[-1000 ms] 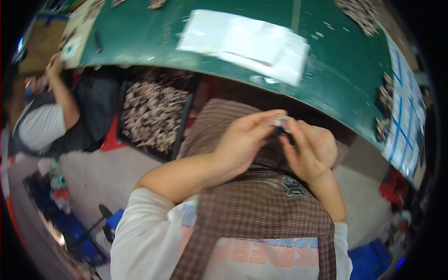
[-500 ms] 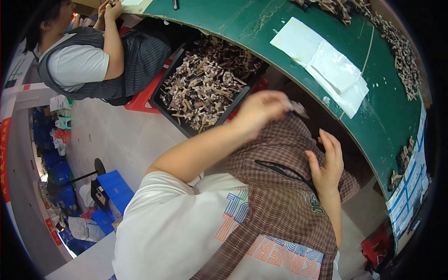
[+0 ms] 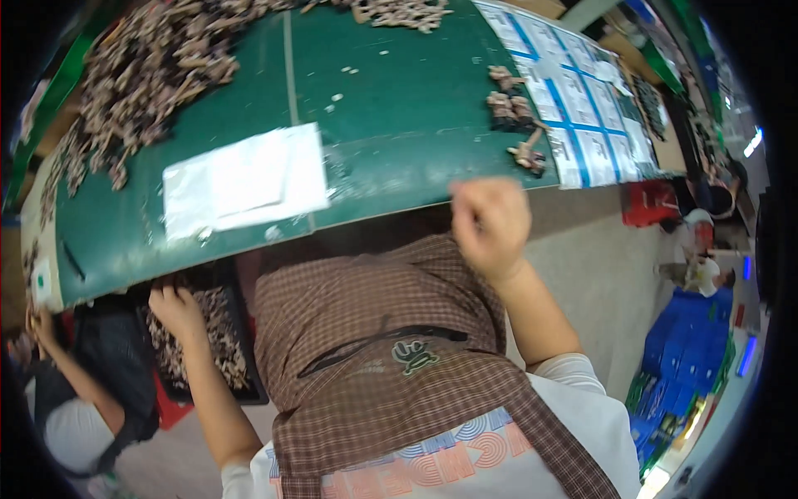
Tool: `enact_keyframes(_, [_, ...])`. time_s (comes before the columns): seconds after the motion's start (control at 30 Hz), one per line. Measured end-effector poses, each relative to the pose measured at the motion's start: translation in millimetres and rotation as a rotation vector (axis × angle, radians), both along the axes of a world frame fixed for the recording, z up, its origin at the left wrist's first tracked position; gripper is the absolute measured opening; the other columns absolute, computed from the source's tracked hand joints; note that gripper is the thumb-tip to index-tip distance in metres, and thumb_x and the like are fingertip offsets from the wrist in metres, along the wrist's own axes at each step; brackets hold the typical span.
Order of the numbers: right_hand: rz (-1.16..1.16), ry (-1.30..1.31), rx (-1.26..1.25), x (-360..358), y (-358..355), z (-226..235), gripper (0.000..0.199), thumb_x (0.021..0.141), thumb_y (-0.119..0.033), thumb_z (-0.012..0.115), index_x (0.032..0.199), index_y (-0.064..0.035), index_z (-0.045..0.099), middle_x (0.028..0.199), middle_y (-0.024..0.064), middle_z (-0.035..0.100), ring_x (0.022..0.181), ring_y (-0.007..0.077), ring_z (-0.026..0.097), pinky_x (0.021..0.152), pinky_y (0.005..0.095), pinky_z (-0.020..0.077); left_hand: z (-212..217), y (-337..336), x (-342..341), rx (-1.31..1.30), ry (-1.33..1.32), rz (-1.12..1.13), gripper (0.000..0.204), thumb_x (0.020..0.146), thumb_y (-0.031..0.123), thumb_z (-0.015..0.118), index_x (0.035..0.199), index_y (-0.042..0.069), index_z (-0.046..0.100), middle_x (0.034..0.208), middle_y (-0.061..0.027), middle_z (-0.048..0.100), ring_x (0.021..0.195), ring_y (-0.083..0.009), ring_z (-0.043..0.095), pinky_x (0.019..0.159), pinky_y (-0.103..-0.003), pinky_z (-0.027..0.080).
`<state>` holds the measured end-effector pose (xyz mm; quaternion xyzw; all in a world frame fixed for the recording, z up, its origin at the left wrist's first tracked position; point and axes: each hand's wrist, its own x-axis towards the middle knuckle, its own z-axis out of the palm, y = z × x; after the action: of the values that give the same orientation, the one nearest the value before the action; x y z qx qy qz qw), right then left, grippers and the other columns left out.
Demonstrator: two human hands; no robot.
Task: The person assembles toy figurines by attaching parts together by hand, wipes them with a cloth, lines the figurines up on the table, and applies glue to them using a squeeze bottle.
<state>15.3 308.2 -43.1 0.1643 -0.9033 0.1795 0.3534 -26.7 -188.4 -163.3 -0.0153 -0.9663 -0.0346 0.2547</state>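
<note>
Left hand: your left hand [image 3: 174, 309] has dropped into the black bin [image 3: 237, 349] of small parts, fingers together.
Right hand: your right hand [image 3: 490, 224] has risen to the worktop [image 3: 399, 133] near edge, fist closed, contents unclear.

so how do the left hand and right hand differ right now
The left hand is lowered beside the lap, reaching into the black tray of small brownish parts; the right hand is raised near the green table edge. The left hand's fingers lie spread over the parts; the right hand is curled into a loose fist. Both are bare.
</note>
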Motion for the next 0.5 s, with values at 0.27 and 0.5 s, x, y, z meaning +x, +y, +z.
enact_keyframes(0.27, [-0.667, -0.211, 0.077, -5.9, 57.4, 13.0, 0.039, 0.076, -0.020, 0.075, 0.109, -0.0041, 0.060, 0.103, 0.0118, 0.059, 0.097, 0.0306, 0.055, 0.083, 0.0399, 0.0444, 70.1, 166.8, 38.0, 0.776, -0.511, -0.700, 0.016, 0.090, 0.010, 0.057, 0.086, 0.001, 0.069, 0.085, -0.0134, 0.063, 0.079, -0.0269, 0.061, 0.074, -0.035, 0.048])
enact_keyframes(0.5, [-0.090, -0.312, -0.236, 0.7, -25.5, 26.3, 0.032, 0.073, -0.018, 0.076, 0.102, -0.0075, 0.064, 0.096, 0.0102, 0.060, 0.085, 0.0300, 0.058, 0.075, 0.0394, 0.0469, 125.4, 278.6, 29.6, 1.935, -1.175, -0.923, 0.050, 0.104, 0.032, 0.036, 0.144, 0.003, 0.030, 0.140, -0.0163, 0.045, 0.126, -0.0289, 0.049, 0.105, -0.043, 0.041])
